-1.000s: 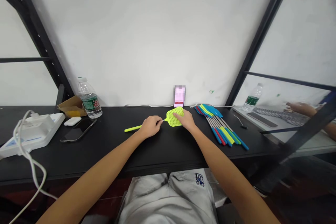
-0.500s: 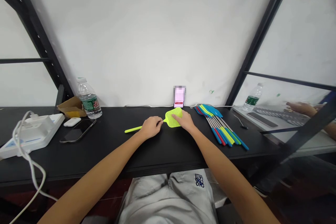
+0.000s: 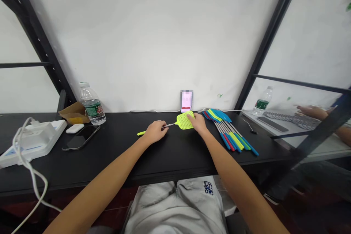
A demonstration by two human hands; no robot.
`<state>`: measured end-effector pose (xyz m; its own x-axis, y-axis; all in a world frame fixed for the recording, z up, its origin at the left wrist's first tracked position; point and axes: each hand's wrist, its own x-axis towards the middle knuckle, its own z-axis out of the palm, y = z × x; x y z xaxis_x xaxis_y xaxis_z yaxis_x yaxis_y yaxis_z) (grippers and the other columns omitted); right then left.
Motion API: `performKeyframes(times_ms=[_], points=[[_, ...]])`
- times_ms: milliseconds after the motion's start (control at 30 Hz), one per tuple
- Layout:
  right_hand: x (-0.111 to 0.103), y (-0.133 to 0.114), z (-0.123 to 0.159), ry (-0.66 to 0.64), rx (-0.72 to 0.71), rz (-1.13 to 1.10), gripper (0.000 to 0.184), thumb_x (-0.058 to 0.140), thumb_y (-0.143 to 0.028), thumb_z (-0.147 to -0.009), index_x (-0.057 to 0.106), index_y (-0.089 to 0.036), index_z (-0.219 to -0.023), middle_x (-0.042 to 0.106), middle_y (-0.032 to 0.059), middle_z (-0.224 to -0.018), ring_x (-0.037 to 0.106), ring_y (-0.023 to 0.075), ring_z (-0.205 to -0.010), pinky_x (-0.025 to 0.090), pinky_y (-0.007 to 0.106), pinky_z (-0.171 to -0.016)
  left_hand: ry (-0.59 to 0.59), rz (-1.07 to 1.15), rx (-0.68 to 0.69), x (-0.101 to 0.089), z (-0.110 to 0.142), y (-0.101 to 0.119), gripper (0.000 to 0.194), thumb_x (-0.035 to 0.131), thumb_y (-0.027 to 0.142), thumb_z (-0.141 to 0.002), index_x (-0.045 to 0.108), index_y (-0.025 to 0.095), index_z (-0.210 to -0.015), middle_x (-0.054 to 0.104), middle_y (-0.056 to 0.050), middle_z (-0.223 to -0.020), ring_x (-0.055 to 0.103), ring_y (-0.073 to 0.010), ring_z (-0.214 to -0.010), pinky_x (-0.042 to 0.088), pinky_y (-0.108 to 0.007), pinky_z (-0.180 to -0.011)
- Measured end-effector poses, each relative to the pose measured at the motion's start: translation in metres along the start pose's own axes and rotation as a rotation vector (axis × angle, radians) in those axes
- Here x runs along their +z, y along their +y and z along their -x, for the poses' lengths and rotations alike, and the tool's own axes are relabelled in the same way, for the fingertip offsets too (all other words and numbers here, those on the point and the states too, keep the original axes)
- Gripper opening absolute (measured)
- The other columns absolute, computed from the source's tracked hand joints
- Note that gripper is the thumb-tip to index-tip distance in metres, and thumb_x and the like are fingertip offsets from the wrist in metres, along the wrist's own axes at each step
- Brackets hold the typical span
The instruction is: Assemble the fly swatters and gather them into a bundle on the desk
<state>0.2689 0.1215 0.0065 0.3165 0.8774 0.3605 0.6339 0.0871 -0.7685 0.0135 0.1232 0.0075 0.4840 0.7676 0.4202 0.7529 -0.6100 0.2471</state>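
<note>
A yellow-green fly swatter [image 3: 184,121] with a perforated head and a thin metal shaft lies across between my hands, low over the black desk. My left hand [image 3: 156,131] is closed around it where shaft and handle meet; the yellow-green handle end sticks out to the left. On the right edge of the head, my right hand [image 3: 198,123] pinches it, thumb on top. To the right of that hand, several fly swatters [image 3: 225,126] in blue, red, yellow and green lie fanned out, heads toward the wall.
A lit phone [image 3: 187,101] leans on the wall behind the swatter. At left stand a water bottle [image 3: 93,108], a cardboard box [image 3: 73,112], a white earphone case [image 3: 75,128], a dark phone [image 3: 81,138] and a power strip [image 3: 41,140]. Another person's hand [image 3: 312,112] is at far right.
My right hand has moved slightly right with the swatter's head. More metal shaft now shows between my hands, and less of the handle sticks out left of my left hand.
</note>
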Motion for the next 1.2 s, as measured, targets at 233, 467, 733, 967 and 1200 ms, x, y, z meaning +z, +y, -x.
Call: performKeyframes(times_ms=[233, 467, 733, 967, 1200], points=[[-0.012, 0.01, -0.008, 0.138, 0.142, -0.284, 0.032, 0.057, -0.048, -0.079, 0.051, -0.02, -0.065, 0.052, -0.0001, -0.054, 0.048, 0.0144, -0.051, 0.036, 0.026, -0.048, -0.022, 0.034, -0.011, 0.003, -0.002, -0.003, 0.028, 0.046, 0.038, -0.093, 0.065, 0.021, -0.085, 0.068, -0.005, -0.086, 0.061, -0.0195, -0.08, 0.041, -0.028, -0.068], [-0.007, -0.016, 0.007, -0.011, 0.046, -0.725, 0.041, 0.057, -0.06, -0.08, 0.05, -0.02, -0.075, 0.061, 0.0014, -0.063, 0.04, 0.0078, -0.04, 0.024, 0.021, -0.036, 0.076, 0.141, 0.031, 0.005, -0.001, 0.003, 0.032, 0.038, 0.037, -0.097, 0.062, 0.02, -0.085, 0.067, -0.004, -0.08, 0.06, -0.0176, -0.074, 0.041, -0.027, -0.067], [0.03, -0.03, 0.037, -0.281, -0.105, -0.444, 0.055, 0.041, -0.066, -0.089, 0.049, -0.02, -0.059, 0.052, -0.0011, -0.049, 0.043, 0.009, -0.043, 0.037, 0.021, -0.046, 0.087, 0.235, 0.132, 0.002, 0.003, 0.018, 0.03, 0.039, 0.037, -0.097, 0.059, 0.019, -0.084, 0.063, -0.002, -0.075, 0.057, -0.0152, -0.069, 0.04, -0.026, -0.066], [0.03, -0.036, 0.032, -0.322, 0.08, -0.798, 0.055, 0.056, -0.058, -0.084, 0.029, -0.023, -0.052, 0.026, -0.008, -0.043, 0.022, 0.0054, -0.037, 0.019, 0.021, -0.036, 0.047, 0.238, 0.137, 0.005, 0.0, 0.022, 0.032, 0.039, 0.037, -0.097, 0.062, 0.019, -0.083, 0.063, -0.002, -0.074, 0.058, -0.0159, -0.07, 0.04, -0.026, -0.066], [0.025, -0.038, 0.03, -0.3, 0.058, -0.841, 0.054, 0.059, -0.05, -0.085, 0.028, -0.023, -0.051, 0.024, -0.0081, -0.042, 0.021, 0.0044, -0.036, 0.018, 0.02, -0.035, 0.05, 0.226, 0.126, 0.005, -0.005, 0.023, 0.032, 0.039, 0.038, -0.096, 0.062, 0.021, -0.08, 0.062, -0.001, -0.07, 0.055, -0.0151, -0.065, 0.037, -0.025, -0.062]])
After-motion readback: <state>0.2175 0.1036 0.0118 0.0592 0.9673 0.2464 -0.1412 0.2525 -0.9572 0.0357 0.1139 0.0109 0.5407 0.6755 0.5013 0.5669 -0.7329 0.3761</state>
